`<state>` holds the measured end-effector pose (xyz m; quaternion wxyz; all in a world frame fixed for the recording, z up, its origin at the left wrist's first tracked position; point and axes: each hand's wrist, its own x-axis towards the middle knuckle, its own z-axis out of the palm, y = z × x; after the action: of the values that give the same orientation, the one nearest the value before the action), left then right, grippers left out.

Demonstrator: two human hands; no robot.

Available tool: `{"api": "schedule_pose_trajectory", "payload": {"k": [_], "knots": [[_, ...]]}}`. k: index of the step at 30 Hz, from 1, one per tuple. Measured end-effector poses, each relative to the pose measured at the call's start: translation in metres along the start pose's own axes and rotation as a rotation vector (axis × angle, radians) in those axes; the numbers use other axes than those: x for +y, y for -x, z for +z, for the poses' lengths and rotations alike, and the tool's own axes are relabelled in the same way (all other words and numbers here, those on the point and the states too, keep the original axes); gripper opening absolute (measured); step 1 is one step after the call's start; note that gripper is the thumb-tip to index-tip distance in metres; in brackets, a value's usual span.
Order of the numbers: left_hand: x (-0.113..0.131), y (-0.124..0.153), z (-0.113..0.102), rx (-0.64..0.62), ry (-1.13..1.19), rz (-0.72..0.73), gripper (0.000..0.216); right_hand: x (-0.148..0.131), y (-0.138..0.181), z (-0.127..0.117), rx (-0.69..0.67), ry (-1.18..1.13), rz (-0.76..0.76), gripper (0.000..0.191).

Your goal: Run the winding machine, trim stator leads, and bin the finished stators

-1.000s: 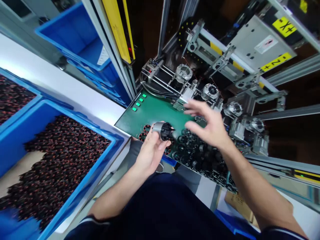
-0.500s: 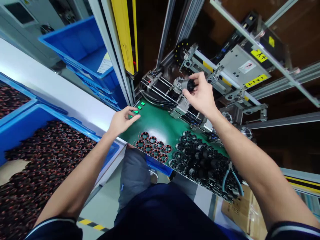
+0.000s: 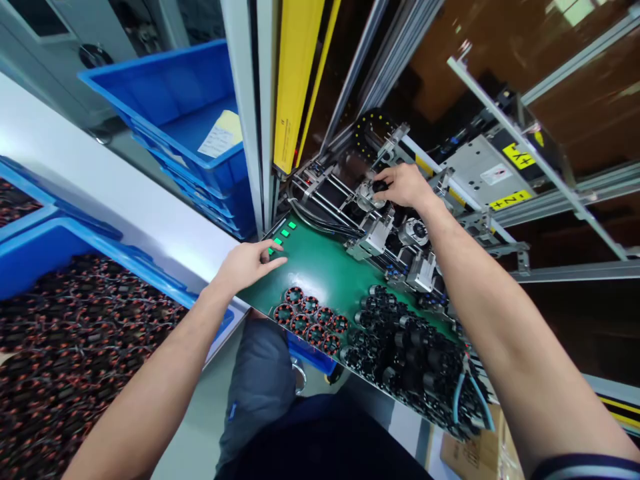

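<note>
Green plate, landmark. Its near edge: heap of black parts, copper-wound rings beside. Left of it: blue bin of coils. Its left corner: left hand, fingers straight, tips at lit buttons. Beyond it: right hand, fingers pinched round black piece seated at metal holder; black cables alongside.

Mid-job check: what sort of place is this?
Likely a factory assembly station: blue bins of copper-wound stators, metal machine fixtures where the right hand holds a black part, lit green buttons by the left hand.
</note>
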<state>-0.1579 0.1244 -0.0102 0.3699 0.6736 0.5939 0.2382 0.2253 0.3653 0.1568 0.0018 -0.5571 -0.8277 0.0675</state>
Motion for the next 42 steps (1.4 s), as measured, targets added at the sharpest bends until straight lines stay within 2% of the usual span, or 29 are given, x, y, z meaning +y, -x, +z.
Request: {"api": "schedule_pose_trajectory", "payload": {"k": [5, 11, 17, 19, 22, 24, 26, 28, 31, 32, 34, 37, 40, 42], "knots": [[-0.001, 0.000, 0.002, -0.006, 0.022, 0.004, 0.063, 0.003, -0.004, -0.003, -0.077, -0.032, 0.045, 0.059], [-0.003, -0.001, 0.004, -0.035, 0.032, 0.019, 0.064, -0.010, 0.018, 0.013, 0.036, 0.060, 0.042, 0.061], [-0.006, -0.001, 0.007, 0.011, 0.048, 0.030, 0.067, -0.015, 0.025, 0.020, 0.017, 0.044, 0.066, 0.059], [-0.007, -0.003, 0.007, 0.012, 0.040, 0.031, 0.066, -0.024, 0.033, 0.032, 0.034, 0.079, 0.071, 0.075], [-0.007, -0.005, 0.008, -0.009, 0.023, 0.033, 0.067, -0.044, 0.047, 0.052, -0.018, 0.155, 0.140, 0.115], [-0.006, -0.006, 0.008, -0.014, 0.016, 0.030, 0.068, -0.055, 0.056, 0.053, -0.091, 0.187, 0.184, 0.122], [-0.005, -0.006, 0.007, -0.003, 0.011, 0.022, 0.069, -0.060, 0.071, 0.041, -0.118, 0.198, 0.176, 0.117], [-0.004, -0.004, 0.003, 0.024, 0.012, 0.018, 0.067, -0.060, 0.101, 0.021, -0.070, 0.188, 0.117, 0.100], [0.004, 0.002, -0.002, 0.071, 0.047, 0.057, 0.063, -0.057, 0.181, 0.001, -0.025, 0.089, 0.041, 0.051], [0.010, 0.004, -0.003, 0.090, 0.058, 0.081, 0.061, -0.055, 0.213, 0.002, -0.078, 0.051, 0.053, 0.041], [0.031, 0.007, 0.002, 0.126, 0.063, 0.145, 0.054, -0.049, 0.274, 0.015, -0.222, 0.030, 0.125, 0.035], [0.084, 0.006, 0.034, 0.056, 0.022, 0.314, 0.044, -0.035, 0.335, 0.051, -0.357, 0.037, 0.224, 0.025], [0.145, -0.005, 0.093, -0.195, -0.147, 0.488, 0.035, -0.025, 0.349, 0.081, -0.412, 0.047, 0.286, 0.032], [0.177, -0.015, 0.135, -0.342, -0.305, 0.468, 0.037, -0.024, 0.343, 0.093, -0.417, 0.058, 0.327, 0.032]]}}
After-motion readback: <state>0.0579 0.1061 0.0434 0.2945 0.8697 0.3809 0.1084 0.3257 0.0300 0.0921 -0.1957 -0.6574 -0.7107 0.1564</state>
